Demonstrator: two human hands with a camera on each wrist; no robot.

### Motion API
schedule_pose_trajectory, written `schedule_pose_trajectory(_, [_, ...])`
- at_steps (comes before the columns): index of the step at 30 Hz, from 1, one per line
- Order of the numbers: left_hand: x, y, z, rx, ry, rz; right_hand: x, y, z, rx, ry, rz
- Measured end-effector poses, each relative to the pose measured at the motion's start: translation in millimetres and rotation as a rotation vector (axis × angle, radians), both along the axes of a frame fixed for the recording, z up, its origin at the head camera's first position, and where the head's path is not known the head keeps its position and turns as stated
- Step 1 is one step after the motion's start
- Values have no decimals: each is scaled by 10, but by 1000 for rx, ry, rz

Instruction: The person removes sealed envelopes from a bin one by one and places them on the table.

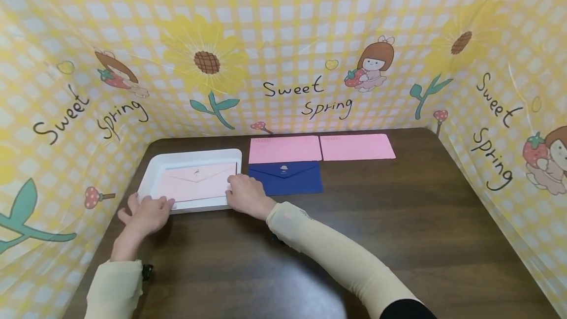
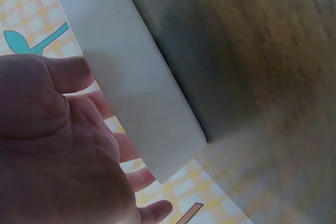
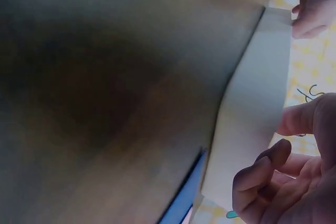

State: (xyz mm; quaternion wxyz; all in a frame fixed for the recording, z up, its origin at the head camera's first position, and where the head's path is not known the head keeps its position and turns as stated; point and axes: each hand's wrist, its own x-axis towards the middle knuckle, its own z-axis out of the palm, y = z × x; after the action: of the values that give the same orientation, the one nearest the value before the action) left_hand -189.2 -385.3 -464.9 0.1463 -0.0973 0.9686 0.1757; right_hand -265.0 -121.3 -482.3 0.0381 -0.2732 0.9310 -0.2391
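A pale pink envelope [image 1: 197,179] lies flap side up in a white tray [image 1: 152,171] at the table's back left. A thin dark strip shows along its upper edge. My left hand [image 1: 148,214] is at the tray's front left corner, its fingers spread and reaching over the rim [image 2: 126,85]. At the tray's right end, my right hand [image 1: 245,195] has its fingertips at the envelope's right edge, and some fingers [image 3: 262,174] look bent in the right wrist view. Whether they pinch the envelope or only touch it, I cannot tell.
Right of the tray lies a dark blue envelope [image 1: 285,181], close by my right wrist. Behind it, two bright pink envelopes [image 1: 285,149] lie side by side along the back of the brown wooden table [image 1: 398,230]. A yellow checked cloth [image 1: 283,53] stands around the back and sides.
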Motion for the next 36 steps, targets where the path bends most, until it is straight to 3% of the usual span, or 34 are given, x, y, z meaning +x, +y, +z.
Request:
schedule_pose_trajectory(9, [11, 4, 11, -3, -15, 1, 16, -62, -36, 100, 49, 16])
schedule_pose_trajectory(15, [11, 13, 7, 4, -21, 14, 26, -103, -38, 138, 30, 7])
schedule_pose_trajectory(29, [18, 13, 11, 6, 2, -3, 77, -153, -28, 152, -2, -25])
schedule_pose_trajectory(36, [12, 10, 20, 6, 4, -3, 97, -182, -31, 109, -51, -34])
